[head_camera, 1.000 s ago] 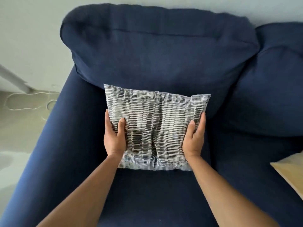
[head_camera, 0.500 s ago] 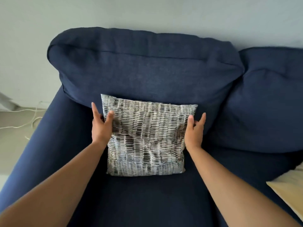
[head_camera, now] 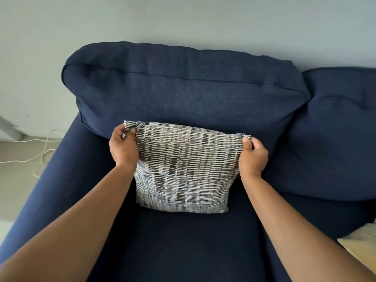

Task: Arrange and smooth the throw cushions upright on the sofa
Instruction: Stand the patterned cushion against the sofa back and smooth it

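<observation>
The sofa (head_camera: 183,251) fills the view, dark blue, with a big back cushion (head_camera: 183,92) behind the seat and a second back cushion (head_camera: 335,129) to its right. A pale cushion (head_camera: 360,245) shows only as a corner at the right edge of the seat, too little to judge how it lies.

The patterned cushion (head_camera: 183,171) stands on the seat, bottom edge down, leaning back against the big back cushion, roughly centred in front of it.

The left hand (head_camera: 123,148) has its grip pinched tight on the top left corner; the right hand (head_camera: 253,155) is pinched likewise on the top right corner. The cover looks drawn fairly taut across the top between them.

The step in hand seems to be squaring and tensioning this cushion by its top corners. The next move likely calls for an even outward and upward tug on both corners, then letting go gently so it does not slump forward, before turning to the pale cushion.
</observation>
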### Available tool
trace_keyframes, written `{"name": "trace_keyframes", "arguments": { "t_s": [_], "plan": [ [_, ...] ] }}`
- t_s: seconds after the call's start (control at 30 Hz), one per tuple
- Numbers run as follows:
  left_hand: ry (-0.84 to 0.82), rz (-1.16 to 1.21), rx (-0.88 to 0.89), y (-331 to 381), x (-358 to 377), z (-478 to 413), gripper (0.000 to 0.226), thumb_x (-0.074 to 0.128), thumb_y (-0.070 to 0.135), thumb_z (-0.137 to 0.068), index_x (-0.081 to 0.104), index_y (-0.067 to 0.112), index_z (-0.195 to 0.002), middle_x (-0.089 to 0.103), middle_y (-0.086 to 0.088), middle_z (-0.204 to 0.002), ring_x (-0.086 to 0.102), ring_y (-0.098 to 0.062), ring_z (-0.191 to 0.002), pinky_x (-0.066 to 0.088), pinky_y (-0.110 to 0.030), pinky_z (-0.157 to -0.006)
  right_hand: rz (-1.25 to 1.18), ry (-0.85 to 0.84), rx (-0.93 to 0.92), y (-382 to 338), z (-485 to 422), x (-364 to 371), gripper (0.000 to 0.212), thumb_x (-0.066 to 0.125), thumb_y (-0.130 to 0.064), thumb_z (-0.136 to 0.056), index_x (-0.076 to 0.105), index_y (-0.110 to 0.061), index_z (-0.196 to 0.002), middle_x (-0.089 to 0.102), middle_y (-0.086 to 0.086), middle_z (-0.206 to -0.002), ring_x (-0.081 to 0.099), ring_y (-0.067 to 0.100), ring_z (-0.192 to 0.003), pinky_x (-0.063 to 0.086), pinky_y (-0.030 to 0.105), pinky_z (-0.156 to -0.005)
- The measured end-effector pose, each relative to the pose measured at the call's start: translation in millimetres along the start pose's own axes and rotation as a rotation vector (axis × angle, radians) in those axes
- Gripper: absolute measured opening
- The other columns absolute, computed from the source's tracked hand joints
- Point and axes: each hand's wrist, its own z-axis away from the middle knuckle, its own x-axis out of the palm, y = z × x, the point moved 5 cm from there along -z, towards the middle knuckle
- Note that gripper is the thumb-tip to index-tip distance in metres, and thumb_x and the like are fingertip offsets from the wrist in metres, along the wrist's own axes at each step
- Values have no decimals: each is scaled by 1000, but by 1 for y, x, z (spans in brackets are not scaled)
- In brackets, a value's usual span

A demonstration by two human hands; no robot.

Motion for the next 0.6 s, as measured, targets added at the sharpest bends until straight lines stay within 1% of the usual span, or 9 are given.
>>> {"name": "trace_keyframes", "arguments": {
  "t_s": [0.03, 0.1, 0.17, 0.27, 0.33, 0.37, 0.43, 0.5, 0.6],
  "plan": [
    [-5, -26, -4, 0, 1, 1, 20, 61, 23, -97, 67, 23, -116, 68, 14, -87, 61, 14, -66, 49, -10, -60, 21, -4, 6, 3, 1, 1, 27, 54, -29, -98, 71, -9, -105, 72, 2, -95, 66, 24, -94, 46, 52, -98],
    [-14, -68, -4, 3, 3, 3, 30, 59, 26, -98, 61, 29, -128, 69, 13, -109, 64, 6, -90, 51, -17, -77, 12, 9, 14, 4, 3, 2, 29, 52, -30, -99, 69, -12, -113, 72, 4, -107, 65, 24, -102, 41, 54, -103],
    [18, -184, 114, 12, 1, 8, 47, 57, 29, -98, 46, 35, -144, 53, 11, -138, 53, -3, -119, 41, -19, -94, 18, 58, -24, -1, 8, 0, 31, 50, -31, -99, 63, -18, -124, 65, 1, -124, 58, 20, -115, 33, 53, -109],
    [23, -548, 661, 34, 13, 38, 58, 52, 29, -99, 33, 24, -154, 29, -8, -161, 25, -24, -148, 20, -41, -119, 185, 133, -369, -26, 26, 2, 43, 47, -29, -100, 45, -21, -142, 46, 2, -148, 41, 17, -137, 25, 46, -106],
    [-172, -716, 957, 32, 36, 64, 55, 45, 31, -103, 34, 19, -155, 22, -11, -164, 12, -31, -153, 5, -50, -123, 315, -8, -649, -39, 48, 23, 51, 45, -30, -101, 33, -22, -150, 31, 2, -159, 22, 16, -149, 16, 42, -113],
    [-284, -790, 1022, 25, 47, 73, 54, 41, 34, -104, 34, 18, -155, 20, -11, -165, 9, -32, -153, 3, -53, -123, 387, -107, -752, -41, 59, 37, 54, 42, -33, -102, 27, -22, -153, 23, 1, -163, 14, 16, -151, 10, 42, -116],
    [-449, -946, 1027, 7, 62, 77, 57, 30, 41, -105, 28, 19, -157, 14, -8, -166, 4, -32, -154, 3, -56, -122, 561, -280, -916, -36, 78, 64, 59, 35, -39, -104, 15, -23, -157, 10, 1, -166, 5, 17, -152, 4, 45, -120],
    [-490, -1112, 983, -7, 65, 65, 61, 17, 49, -104, 15, 23, -160, 4, -6, -168, -4, -30, -154, -3, -54, -122, 725, -381, -1037, -23, 84, 81, 60, 29, -45, -104, 9, -25, -158, 5, 2, -167, 0, 19, -153, 5, 50, -121],
    [-441, -1255, 884, -21, 52, 28, 64, 4, 57, -102, -2, 30, -160, -8, -4, -167, -13, -27, -153, -10, -52, -121, 863, -379, -950, -4, 54, 80, 61, 20, -50, -104, 1, -27, -158, -3, 2, -167, -6, 21, -152, 0, 51, -120]
  ]
}}
